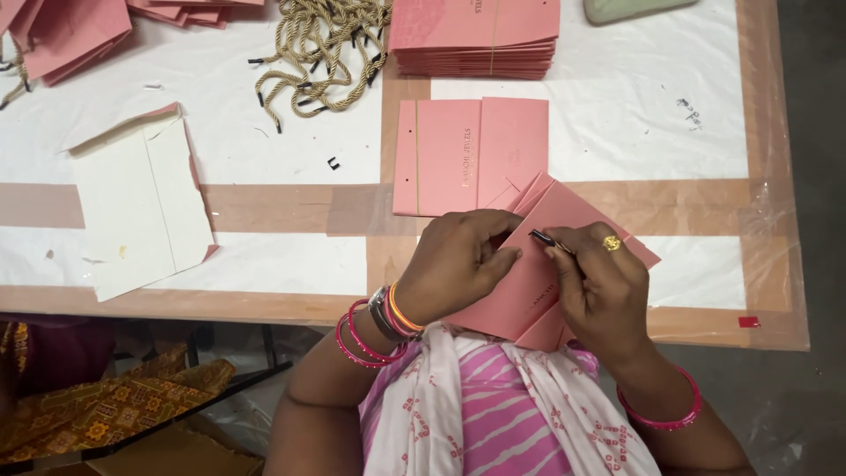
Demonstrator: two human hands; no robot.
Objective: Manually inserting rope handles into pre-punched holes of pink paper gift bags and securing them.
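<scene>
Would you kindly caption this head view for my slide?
Left hand steadies a pink paper bag; right hand holds a black-tipped cord end.

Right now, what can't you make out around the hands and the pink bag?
- Head view: pink paper bag, middle hidden by left hand and right hand.
- Black tip at the right fingers: too small to identify.
- Green object: cut off by top edge.

left hand (458, 264) holds pink paper bag (529, 282) | right hand (599, 286) pinches black cord tip (541, 237)
</scene>
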